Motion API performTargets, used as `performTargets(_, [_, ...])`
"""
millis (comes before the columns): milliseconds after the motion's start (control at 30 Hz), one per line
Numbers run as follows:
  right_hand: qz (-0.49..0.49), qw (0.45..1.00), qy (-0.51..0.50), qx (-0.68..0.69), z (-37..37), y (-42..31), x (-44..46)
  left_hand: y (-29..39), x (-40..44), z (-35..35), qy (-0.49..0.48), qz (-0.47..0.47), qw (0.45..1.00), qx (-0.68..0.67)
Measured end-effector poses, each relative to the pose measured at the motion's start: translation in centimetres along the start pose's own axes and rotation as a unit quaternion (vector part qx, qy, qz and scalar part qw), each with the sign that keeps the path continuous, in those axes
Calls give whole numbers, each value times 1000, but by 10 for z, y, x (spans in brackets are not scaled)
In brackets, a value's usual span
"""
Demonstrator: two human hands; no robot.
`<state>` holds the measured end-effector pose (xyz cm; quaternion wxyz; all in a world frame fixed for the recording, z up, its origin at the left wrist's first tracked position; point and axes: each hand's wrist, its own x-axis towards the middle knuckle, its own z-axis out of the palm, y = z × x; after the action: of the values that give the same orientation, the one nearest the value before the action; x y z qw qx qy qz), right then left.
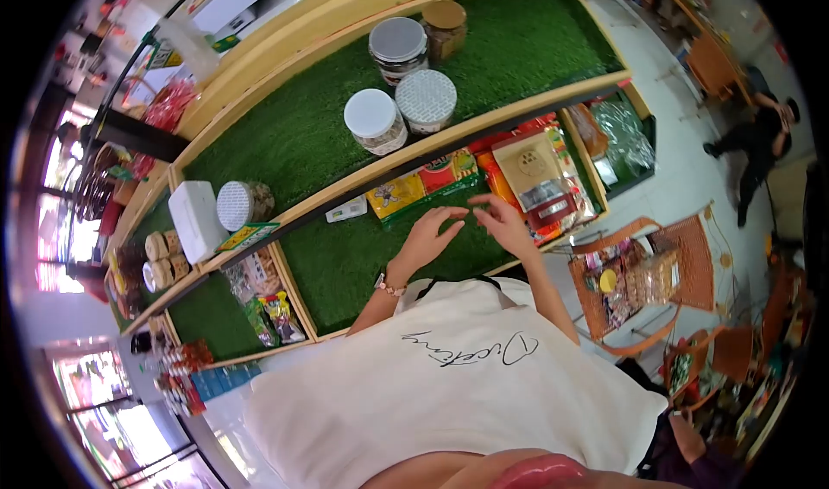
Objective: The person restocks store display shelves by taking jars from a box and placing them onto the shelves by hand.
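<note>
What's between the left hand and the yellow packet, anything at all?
Nothing visible stands between the left hand and the yellow packet. The right hand is on the left hand's other side, not between them.

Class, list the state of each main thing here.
Left hand: empty, fingers apart
Right hand: empty, fingers bent
Grey-lidded jar: closed
Brown-lidded jar: closed
White-lidded jar: closed
Right patterned-lid jar: closed
Left patterned-lid jar: closed
Beige packet: lying flat
Woven chair: loaded with packages

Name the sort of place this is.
Probably a small food or snack shop: lidded jars stand on a display counter lined with green turf, and bright packets lie in a lower compartment.
</note>
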<state>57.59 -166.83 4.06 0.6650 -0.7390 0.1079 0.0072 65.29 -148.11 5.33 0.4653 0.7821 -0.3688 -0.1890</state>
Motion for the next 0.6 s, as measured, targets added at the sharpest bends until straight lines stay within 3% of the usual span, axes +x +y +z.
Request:
performTargets(67, [-81, 997, 3, -3, -13, -38, 31, 12, 6, -3, 61, -9, 998, -9])
performTargets(133, [-255, 966, 37, -2, -32, -65, 73, 24, 17, -2, 115, -27, 993, -28])
performTargets(167, [-225, 974, 24, 12, -48, -99, 85, 30, 22, -1, 135, -43, 989, -42])
performTargets(200, [-320, 946, 45, 0, -61, -108, 116, 37, 26, 1, 153, -59, 985, -55])
performTargets(300, [-314, 942, 61, -103, -104, -123, 212, 62, 43, 14, 167, -133, 972, -102])
performTargets(400, [-344, 910, 18, -230, -128, -122, 307, 78, 60, 29, 162, -98, 980, -65])
performTargets(500, [-382, 890, -154, -195, -129, -108, 373, 84, 72, 40, 172, -77, 982, 5])
performTargets(567, [-327, 913, -216, -118, -120, -120, 365, 92, 74, 42, 208, -69, 975, 34])
performTargets(600, [-305, 926, -194, -106, -118, -130, 346, 101, 70, 42, 226, -61, 971, 56])
